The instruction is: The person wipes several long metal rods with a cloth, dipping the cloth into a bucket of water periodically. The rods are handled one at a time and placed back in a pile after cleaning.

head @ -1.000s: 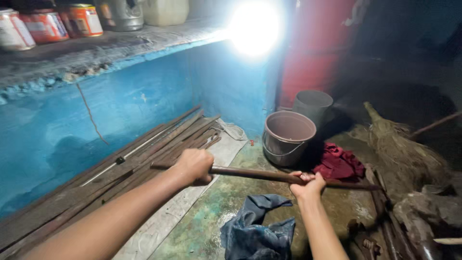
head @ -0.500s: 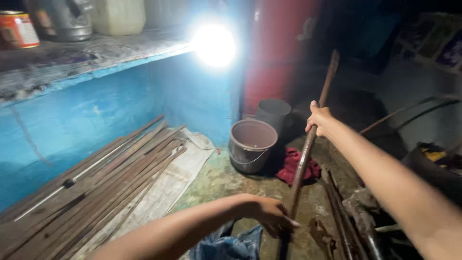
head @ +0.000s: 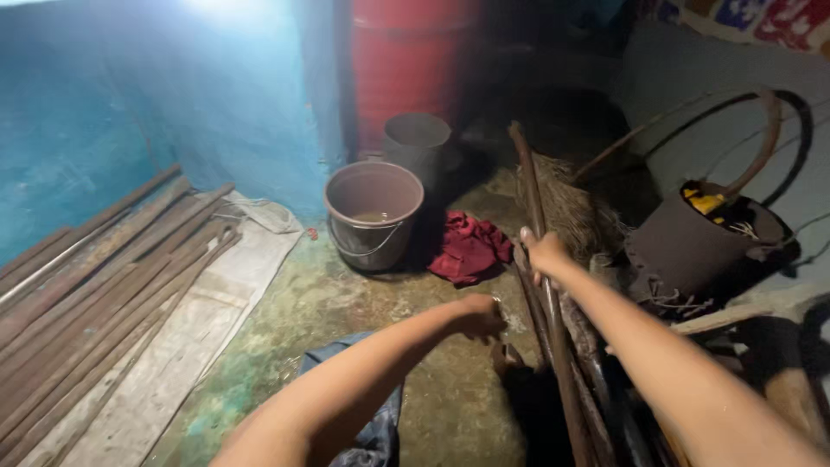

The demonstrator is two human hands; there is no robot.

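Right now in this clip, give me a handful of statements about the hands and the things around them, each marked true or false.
1. The right hand grips a long rusty rod. True.
2. The left hand holds the red cloth. False: the cloth lies on the floor beside the bucket, apart from that hand.
3. The round bucket stands upright near the blue wall. True.
4. The bundle of long rods leans against the red drum. False: it lies on the floor along the blue wall.
5. Both hands are on the rod. False: the left hand reaches low, beside it.

both arms outstretched; right hand (head: 546, 253) clenched, left hand (head: 481, 316) curled.
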